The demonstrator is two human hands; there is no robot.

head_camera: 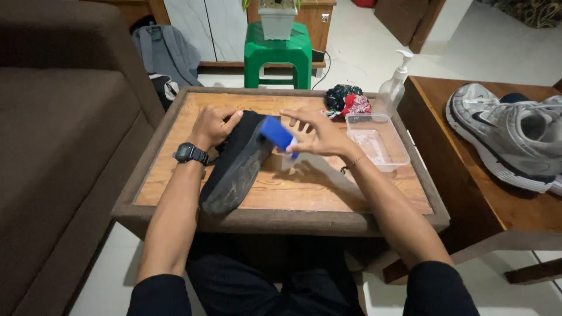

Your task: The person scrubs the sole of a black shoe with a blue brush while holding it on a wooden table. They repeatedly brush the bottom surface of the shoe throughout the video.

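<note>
The left hand's (215,126) grip is closed over the upper of a black shoe (237,162), which lies tilted on its side at the centre of the frame, sole turned toward the viewer and toe toward the lower left. The right hand's (316,136) grip pinches a blue brush (277,133) by its far end, fingers partly spread, the brush's other end touching the shoe near the heel edge. The shoe looks light, with a soft fabric upper and a stiffer rubber sole; holding it across the upper, as now, seems the steadiest place. The brush appears rigid, small and light, easy to pinch by its sides.

On the wooden tabletop (328,190), right of centre, sits a clear plastic tray (391,159), with a pump bottle (393,86) and a bunched cloth (347,99) beyond it. A grey sneaker (497,137) rests at the right edge.
</note>
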